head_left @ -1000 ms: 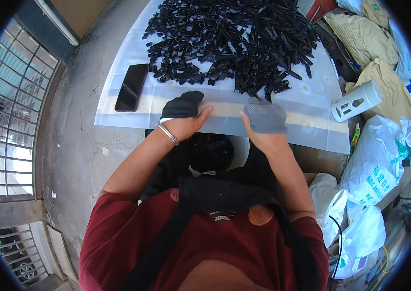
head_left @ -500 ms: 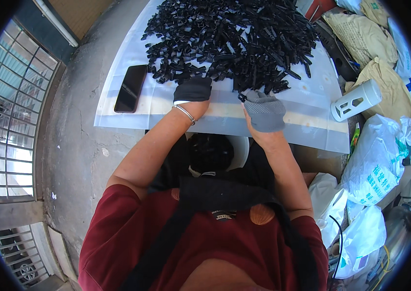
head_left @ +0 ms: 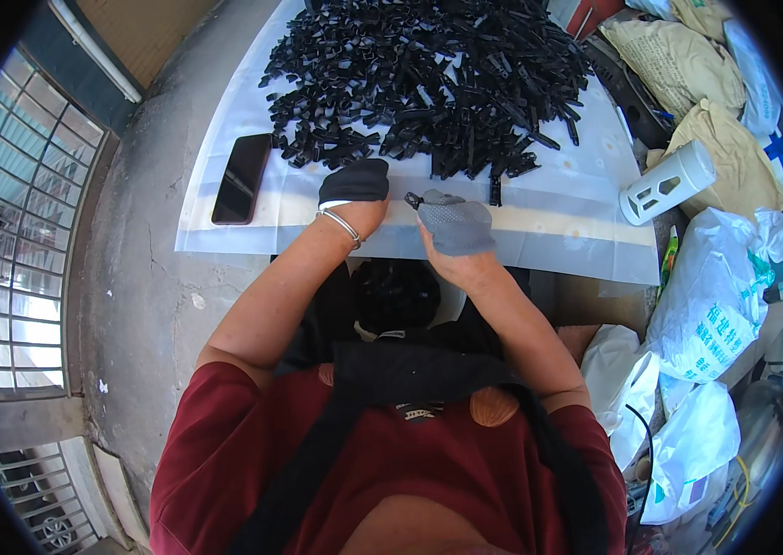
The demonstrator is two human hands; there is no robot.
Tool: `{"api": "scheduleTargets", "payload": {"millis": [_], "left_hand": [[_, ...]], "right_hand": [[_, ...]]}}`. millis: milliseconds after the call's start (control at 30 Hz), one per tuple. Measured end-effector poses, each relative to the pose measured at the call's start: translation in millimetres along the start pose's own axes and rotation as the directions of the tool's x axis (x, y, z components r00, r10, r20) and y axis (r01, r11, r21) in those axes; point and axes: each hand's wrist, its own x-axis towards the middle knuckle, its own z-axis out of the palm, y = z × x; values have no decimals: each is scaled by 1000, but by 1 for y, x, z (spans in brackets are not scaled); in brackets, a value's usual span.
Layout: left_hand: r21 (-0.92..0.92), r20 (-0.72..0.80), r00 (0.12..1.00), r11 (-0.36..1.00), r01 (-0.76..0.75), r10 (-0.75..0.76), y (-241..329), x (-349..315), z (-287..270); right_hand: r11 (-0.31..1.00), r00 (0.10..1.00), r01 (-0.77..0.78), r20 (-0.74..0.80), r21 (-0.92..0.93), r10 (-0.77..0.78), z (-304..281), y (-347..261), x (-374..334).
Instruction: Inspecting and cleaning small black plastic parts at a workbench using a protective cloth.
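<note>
A broad pile of small black plastic pieces (head_left: 410, 83) covers the far part of the white-covered table (head_left: 586, 190). My left hand (head_left: 356, 194), in a black glove with a bangle at the wrist, is curled at the near edge of the pile. Its fingertips are hidden, so what it holds, if anything, does not show. My right hand (head_left: 456, 225), in a grey dotted glove, pinches a small black plastic piece (head_left: 414, 200) that sticks out toward the left hand. The two hands are a short way apart over the table's near edge.
A dark phone (head_left: 243, 180) lies on the table's left side. A white cylinder with cutouts (head_left: 669, 182) stands tilted at the right edge. Below the table edge, a white bucket (head_left: 452, 301) with black contents sits between my legs. Sacks and plastic bags (head_left: 706, 296) crowd the right.
My right hand has moved left and slightly nearer, drawing the black piece away from the pile toward my left hand. My left hand has shifted slightly left and nearer.
</note>
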Motion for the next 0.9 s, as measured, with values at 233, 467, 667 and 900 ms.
{"api": "scheduleTargets", "payload": {"millis": [233, 467, 667, 900], "left_hand": [[-407, -61, 990, 909, 92, -127, 16, -15, -10], [-669, 233, 965, 701, 247, -118, 20, -47, 14], [-643, 757, 626, -387, 661, -188, 43, -46, -22], [-905, 306, 937, 255, 341, -167, 36, -58, -24]], "right_hand": [[996, 978, 88, -190, 17, -83, -2, -14, 10], [976, 987, 134, -63, -169, -146, -28, -26, 3], [938, 982, -31, -164, 345, 93, -18, -19, -14], [915, 991, 8, -124, 404, 46, -35, -23, -23]]}}
